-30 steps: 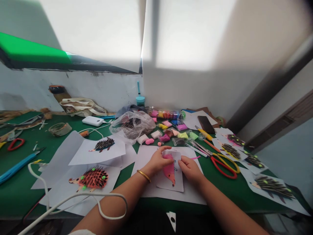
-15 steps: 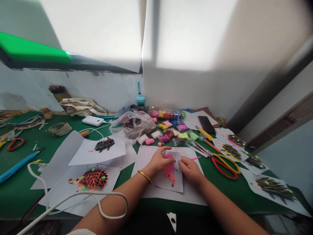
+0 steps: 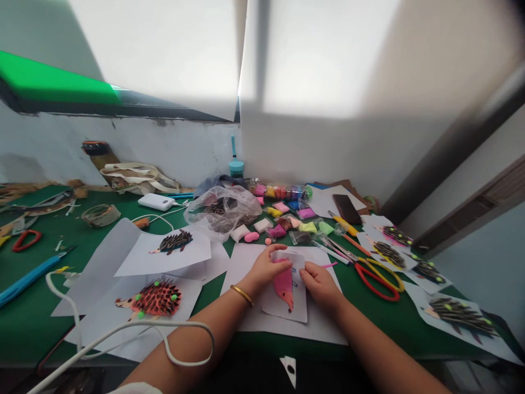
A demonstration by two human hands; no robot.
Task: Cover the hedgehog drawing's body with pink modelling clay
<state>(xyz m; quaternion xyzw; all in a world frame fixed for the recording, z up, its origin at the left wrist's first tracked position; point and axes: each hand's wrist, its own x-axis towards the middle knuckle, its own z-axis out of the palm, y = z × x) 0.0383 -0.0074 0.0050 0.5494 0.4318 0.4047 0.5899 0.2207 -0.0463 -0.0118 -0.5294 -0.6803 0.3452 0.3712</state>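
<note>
A small white paper card (image 3: pixel 299 313) bears a flat pink clay hedgehog shape (image 3: pixel 282 289), with a pointed snout, a dark eye and blue outlines at its right side. My left hand (image 3: pixel 267 269) grips the card at its upper left. Its thumb lies across the top of the pink clay, the index finger curves over the card's upper edge, and its other fingers are hidden. My right hand (image 3: pixel 322 283) is closed on the card's right edge, thumb on top. Under both lies a larger white sheet (image 3: pixel 246 323). A thin pink clay strip (image 3: pixel 329 265) pokes out beyond the right hand.
Several clay packets (image 3: pixel 307 227) and a clear plastic bag (image 3: pixel 229 210) lie behind. Scissors (image 3: pixel 377 279) and a phone (image 3: pixel 346 209) are to the right. Finished hedgehog pictures (image 3: pixel 156 300) lie on both sides. A white cable (image 3: pixel 143 324) loops across my left forearm.
My left thumb has drawn back slightly to the left, uncovering more of the blue outlines beside the pink clay. My right hand stays at the card's edge.
</note>
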